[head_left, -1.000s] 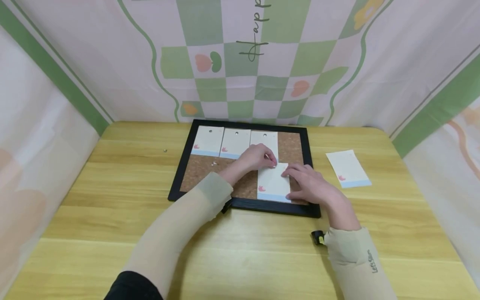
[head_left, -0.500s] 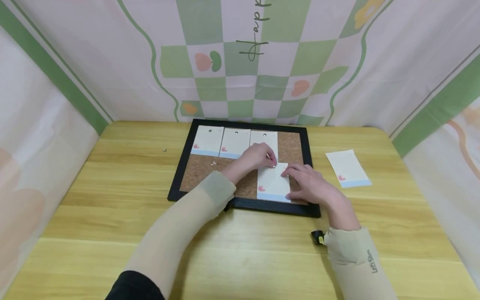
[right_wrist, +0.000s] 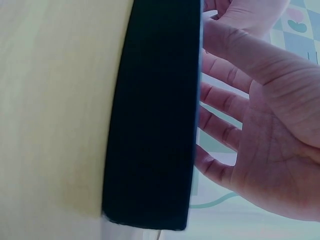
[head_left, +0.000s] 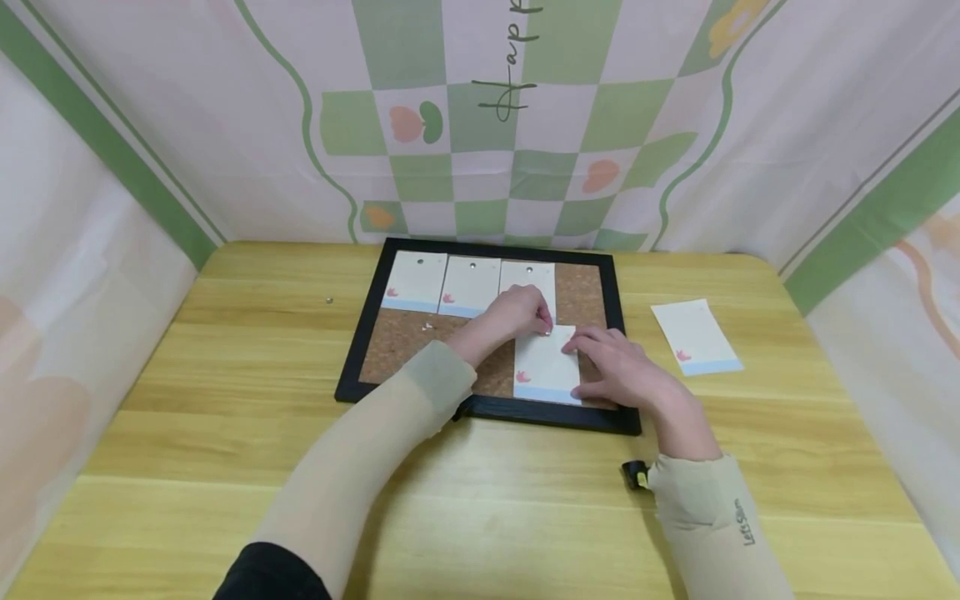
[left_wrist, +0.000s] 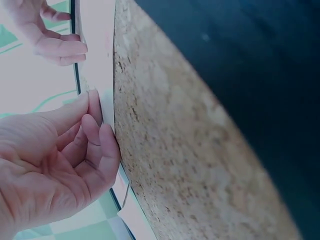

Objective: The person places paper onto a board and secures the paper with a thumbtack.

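Observation:
A cork board [head_left: 405, 350] with a black frame lies on the table. In its lower right part is a white card [head_left: 546, 367] with a pink figure and a blue band. My left hand [head_left: 517, 312] pinches a small shiny thumbtack [head_left: 548, 333] at the card's top edge; the fingers mostly hide it, and how deep it sits I cannot tell. My right hand [head_left: 617, 367] rests at the card's right side, fingers spread and slightly bent. In the right wrist view the right hand [right_wrist: 280, 130] shows behind the frame's black edge [right_wrist: 152, 120].
Three matching cards, one of them this left card [head_left: 414, 282], are tacked along the board's top. Small tacks [head_left: 428, 327] lie on the cork. Another tack [head_left: 329, 300] is on the table at left, a loose card [head_left: 697, 337] at right. A patterned curtain [head_left: 480, 179] stands behind.
My left forearm and wrist have shifted slightly to the right, while the left fingertips stay at the card's top edge. The right hand and the card have not visibly moved.

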A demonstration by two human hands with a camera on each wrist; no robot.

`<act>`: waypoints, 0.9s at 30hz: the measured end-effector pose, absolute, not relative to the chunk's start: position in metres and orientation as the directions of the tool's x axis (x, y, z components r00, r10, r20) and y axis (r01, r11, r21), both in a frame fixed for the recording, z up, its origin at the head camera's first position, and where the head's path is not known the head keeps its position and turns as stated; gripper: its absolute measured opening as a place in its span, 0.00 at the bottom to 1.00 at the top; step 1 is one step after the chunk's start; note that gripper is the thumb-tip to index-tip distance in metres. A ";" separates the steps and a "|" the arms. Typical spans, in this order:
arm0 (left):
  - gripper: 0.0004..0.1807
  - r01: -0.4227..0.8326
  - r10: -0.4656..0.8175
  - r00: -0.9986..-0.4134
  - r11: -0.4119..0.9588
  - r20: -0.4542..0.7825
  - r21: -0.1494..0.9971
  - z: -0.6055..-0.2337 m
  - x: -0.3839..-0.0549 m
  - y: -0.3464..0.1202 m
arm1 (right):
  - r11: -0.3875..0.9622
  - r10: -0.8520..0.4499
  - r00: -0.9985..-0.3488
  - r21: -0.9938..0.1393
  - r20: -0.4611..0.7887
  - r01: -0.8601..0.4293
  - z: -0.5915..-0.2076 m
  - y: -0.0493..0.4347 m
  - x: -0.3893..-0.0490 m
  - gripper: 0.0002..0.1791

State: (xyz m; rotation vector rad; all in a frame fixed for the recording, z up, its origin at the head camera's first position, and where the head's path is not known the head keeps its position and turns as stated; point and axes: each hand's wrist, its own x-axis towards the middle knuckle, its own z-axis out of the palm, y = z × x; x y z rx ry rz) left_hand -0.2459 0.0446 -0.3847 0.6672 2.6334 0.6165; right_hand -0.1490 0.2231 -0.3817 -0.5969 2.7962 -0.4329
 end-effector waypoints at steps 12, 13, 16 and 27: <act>0.05 0.368 0.513 -0.815 0.817 -0.270 0.443 -0.381 -0.245 0.050 | 0.871 -0.428 -0.884 -0.346 -0.189 -0.348 -0.384 0.224 -0.150 0.28; 0.05 0.374 0.515 -0.814 0.819 -0.270 0.436 -0.380 -0.245 0.050 | 0.872 -0.427 -0.884 -0.347 -0.190 -0.347 -0.384 0.224 -0.150 0.28; 0.05 0.395 0.524 -0.807 0.822 -0.273 0.410 -0.379 -0.246 0.052 | 0.870 -0.427 -0.885 -0.350 -0.186 -0.347 -0.384 0.224 -0.150 0.28; 0.06 0.388 0.491 -0.821 0.855 -0.293 0.346 -0.377 -0.246 0.060 | 0.864 -0.434 -0.885 -0.357 -0.168 -0.356 -0.385 0.224 -0.149 0.27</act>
